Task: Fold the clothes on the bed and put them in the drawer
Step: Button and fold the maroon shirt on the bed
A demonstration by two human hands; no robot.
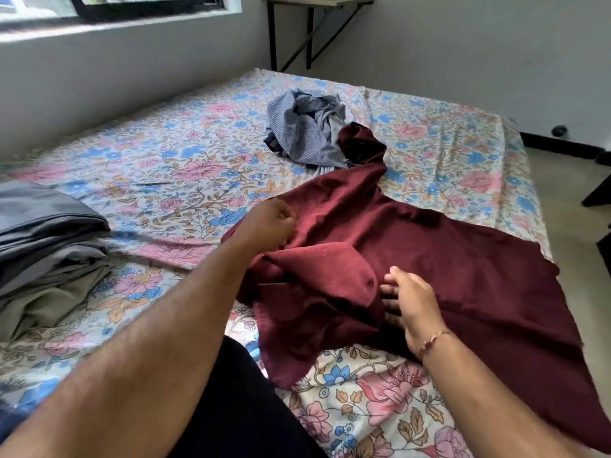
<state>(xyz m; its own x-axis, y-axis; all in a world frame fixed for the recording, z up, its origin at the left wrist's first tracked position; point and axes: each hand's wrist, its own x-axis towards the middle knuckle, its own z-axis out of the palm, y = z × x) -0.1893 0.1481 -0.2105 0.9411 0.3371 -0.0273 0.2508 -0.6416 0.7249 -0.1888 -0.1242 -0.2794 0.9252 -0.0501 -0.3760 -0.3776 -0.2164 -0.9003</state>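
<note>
My left hand (pixel 271 223) pinches the maroon garment (pixel 413 252) taut; right fingers (pixel 393 287), spread apart, smooth it for folding.

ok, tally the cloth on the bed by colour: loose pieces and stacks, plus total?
Maroon cloth, spread out, left hand pinching it: 1
Blue-grey checked heap, unfolded: 1
Grey folded stack: 1 (layer count unclear)
Total: 3
Right hand is open over the maroon cloth.
</note>
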